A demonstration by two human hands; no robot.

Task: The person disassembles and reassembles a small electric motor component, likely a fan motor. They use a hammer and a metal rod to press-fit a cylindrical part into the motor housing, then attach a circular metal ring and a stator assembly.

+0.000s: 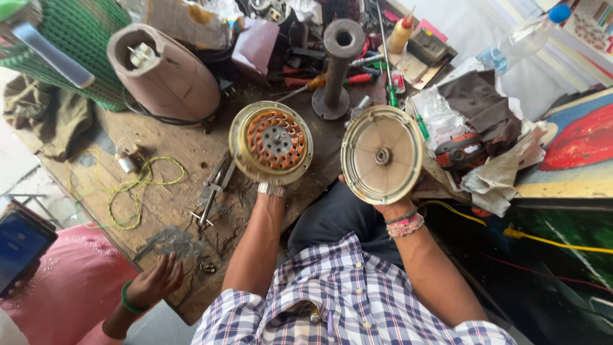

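Left hand [273,186] grasping copper-wound motor stator [271,142], right hand [391,206] grasping round beige cover [382,154], yellow-capped squeeze bottle [400,33] behind.

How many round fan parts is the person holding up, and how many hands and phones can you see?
Round motor part with copper coils: 1
Round cover plate: 1
The person's own hands, left hand and right hand: 2
Other person's hand with green bangle: 1
Phones: 1
Total: 6
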